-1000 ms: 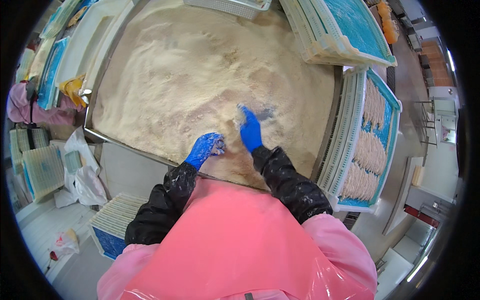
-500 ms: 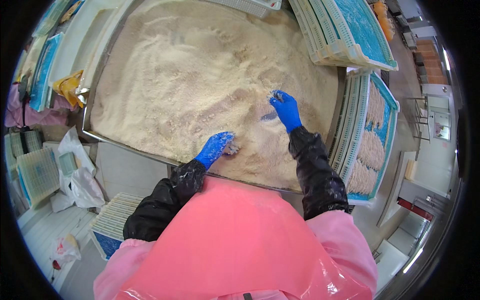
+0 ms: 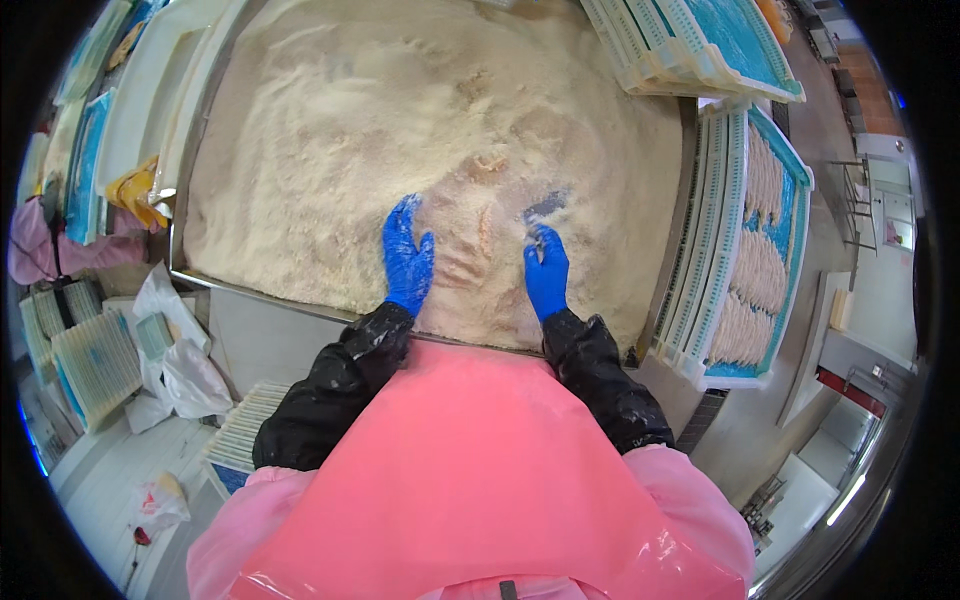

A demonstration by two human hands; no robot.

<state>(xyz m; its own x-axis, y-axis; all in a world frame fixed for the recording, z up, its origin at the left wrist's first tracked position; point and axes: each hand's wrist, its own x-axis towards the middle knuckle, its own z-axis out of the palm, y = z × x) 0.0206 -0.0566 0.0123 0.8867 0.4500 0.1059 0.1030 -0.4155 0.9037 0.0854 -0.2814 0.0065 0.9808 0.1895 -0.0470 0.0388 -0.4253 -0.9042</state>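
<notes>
A wide metal-rimmed tray (image 3: pixel 255 292) full of pale, crumb-like coating lies in front of me. My left hand (image 3: pixel 407 258), in a blue glove dusted with crumbs, rests at the crumbs with its fingers stretched and thumb apart. Across from it is my right hand (image 3: pixel 546 272), also blue-gloved, fingers slightly bent and thumb apart, holding nothing that I can see. Between the two hands, a thin orange-pink strip (image 3: pixel 485 232) and several crumb-covered ridges (image 3: pixel 460 268) show in the coating; what the ridges are is hard to make out. A dark bare patch (image 3: pixel 545 206) shows beyond my right hand.
On the right, stacked trays (image 3: pixel 695 230) carry rows of coated strips (image 3: pixel 758 272) on a blue liner. More stacked trays (image 3: pixel 660 45) stand at the far right corner. At left are a white trough (image 3: pixel 150 110), a yellow bag (image 3: pixel 138 190) and white plastic bags (image 3: pixel 190 380).
My left hand has moved forward and its fingers have straightened. My right hand has come back and left, nearer to it. The strip and ridges now show between them.
</notes>
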